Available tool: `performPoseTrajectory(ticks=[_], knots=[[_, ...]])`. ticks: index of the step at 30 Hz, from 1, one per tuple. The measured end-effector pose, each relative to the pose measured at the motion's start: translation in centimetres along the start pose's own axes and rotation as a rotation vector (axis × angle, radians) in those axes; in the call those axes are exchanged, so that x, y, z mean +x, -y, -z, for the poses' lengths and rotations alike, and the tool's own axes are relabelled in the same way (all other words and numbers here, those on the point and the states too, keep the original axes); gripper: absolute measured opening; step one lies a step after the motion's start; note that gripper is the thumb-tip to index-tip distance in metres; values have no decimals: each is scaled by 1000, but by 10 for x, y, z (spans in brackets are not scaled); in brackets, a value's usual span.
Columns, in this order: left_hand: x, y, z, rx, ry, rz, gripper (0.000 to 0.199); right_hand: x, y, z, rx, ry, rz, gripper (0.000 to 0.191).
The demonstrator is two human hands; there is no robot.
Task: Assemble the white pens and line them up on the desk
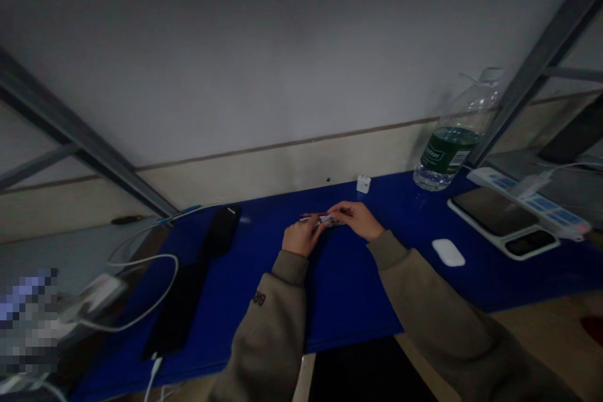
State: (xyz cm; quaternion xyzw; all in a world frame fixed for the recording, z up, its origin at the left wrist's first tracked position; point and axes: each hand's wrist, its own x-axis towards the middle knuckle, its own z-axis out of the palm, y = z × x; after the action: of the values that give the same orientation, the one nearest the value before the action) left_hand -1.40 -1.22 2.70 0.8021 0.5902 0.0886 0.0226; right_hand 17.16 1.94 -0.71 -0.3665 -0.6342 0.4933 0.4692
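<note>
Near the back middle of the blue table [264,289], my left hand [300,237] and my right hand [358,218] meet at a small, flat object [325,218] with white and red parts. The fingers of both hands are pinched on it, the left hand at its near left side and the right hand at its right end. Its details are too small and dark to make out. A white charger plug [363,184] stands behind the right hand, close to the wall.
Black phones [223,229] and a white cable [176,273] lie at left. To the right are a large water bottle [447,144], a white earbud case [448,252], a scale [497,213] and a power strip [556,207]. Metal posts flank the table.
</note>
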Motion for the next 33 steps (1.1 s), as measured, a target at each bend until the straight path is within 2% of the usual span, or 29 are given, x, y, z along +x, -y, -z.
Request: performPoseTrajectory(ticks=[5,8,12,16,19,21,24,29,33], knots=[[-2,0,4,-27,7,-22,44,-2,6,-2,-54,12,21,28],[-2,-2,3,-33,-1,-65,43,-4,10,-2,-203,-50,66,25],[-2,-4,0,-11,17,-89,42,-6,11,-4,-405,-139,92,37],[-1,-4,0,11,16,-34,45,-5,12,-4,-271,-53,81,24],[-1,-3,1,-12,12,-8,46,-6,14,-4,-193,-5,66,26],[-2,-3,1,-38,17,-29,46,-6,14,-3,-260,-29,57,26],[-2,-4,0,-64,15,-68,46,-7,14,-1,-395,-94,46,36],[-1,-2,-2,-59,13,-69,45,-5,11,0,-304,-27,72,28],[-1,-1,-2,-62,4,-95,46,-5,10,-1,-439,-55,71,32]])
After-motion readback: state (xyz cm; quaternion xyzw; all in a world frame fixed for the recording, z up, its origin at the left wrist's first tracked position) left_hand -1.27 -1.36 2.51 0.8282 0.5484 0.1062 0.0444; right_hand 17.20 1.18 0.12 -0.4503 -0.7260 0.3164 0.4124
